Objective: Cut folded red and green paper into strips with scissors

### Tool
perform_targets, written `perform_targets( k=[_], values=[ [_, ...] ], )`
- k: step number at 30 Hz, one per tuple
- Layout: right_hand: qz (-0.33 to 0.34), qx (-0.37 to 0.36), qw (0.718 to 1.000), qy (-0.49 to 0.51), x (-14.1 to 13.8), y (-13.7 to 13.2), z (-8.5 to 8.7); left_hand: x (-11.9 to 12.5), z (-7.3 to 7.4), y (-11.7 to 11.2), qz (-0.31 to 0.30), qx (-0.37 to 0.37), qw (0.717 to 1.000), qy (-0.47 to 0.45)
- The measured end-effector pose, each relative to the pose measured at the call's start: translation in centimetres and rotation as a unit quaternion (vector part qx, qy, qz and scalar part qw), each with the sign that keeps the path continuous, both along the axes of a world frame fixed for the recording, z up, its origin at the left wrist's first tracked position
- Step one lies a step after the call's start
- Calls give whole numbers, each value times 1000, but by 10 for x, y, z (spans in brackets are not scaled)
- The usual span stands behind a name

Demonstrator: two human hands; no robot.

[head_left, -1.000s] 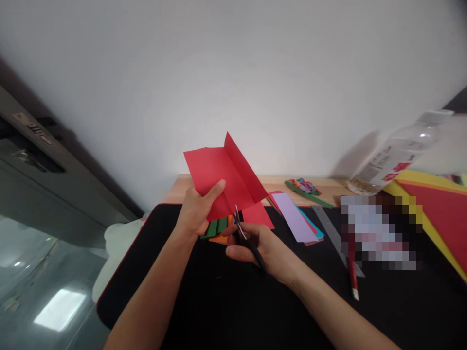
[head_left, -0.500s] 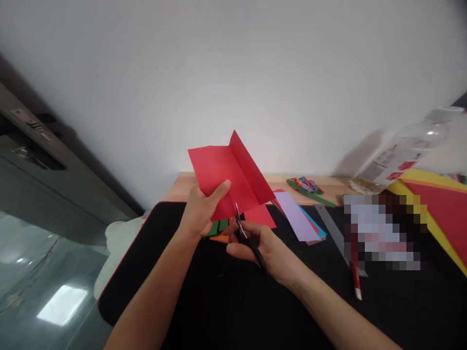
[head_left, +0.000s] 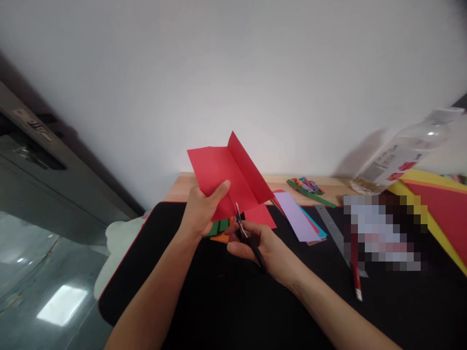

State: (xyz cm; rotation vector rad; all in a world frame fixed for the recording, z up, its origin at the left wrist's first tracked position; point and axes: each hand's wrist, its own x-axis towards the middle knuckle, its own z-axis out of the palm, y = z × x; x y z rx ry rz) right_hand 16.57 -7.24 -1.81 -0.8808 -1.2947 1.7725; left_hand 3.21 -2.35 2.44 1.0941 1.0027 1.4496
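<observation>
- Currently, the creased sheet of bright red paper [head_left: 215, 170] is raised above the worktop [head_left: 184, 185], its right-hand panel folded up.
- The left hand [head_left: 206, 209] clamps its near left part, thumb on top; the right hand [head_left: 260, 243], just beside, grips the black-handled metal scissors [head_left: 256, 250], blades at the sheet's near edge.
- Compared with one second ago, the whole scene sits slightly farther right in view; both holds are unchanged.
- Whether the blades bite into the paper, I cannot tell; the left fingers are mostly hidden behind it.
- Dark green paper pieces [head_left: 221, 227] below are partly covered by the hands.
- Rightward, a pale purple paper strip [head_left: 295, 218] tops other strips, near a grey flat ruler [head_left: 330, 226].
- A pixelated patch [head_left: 383, 233] hides part of a slim red pencil [head_left: 356, 281].
- Large yellow and red sheets [head_left: 440, 204] are cut off at the right edge.
</observation>
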Motion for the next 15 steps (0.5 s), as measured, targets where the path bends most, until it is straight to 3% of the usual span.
perform_targets(
  k=[15],
  values=[
    [3,8,1000,-10,0,1,-2,0,0,0,19,3,1000,25]
  ],
)
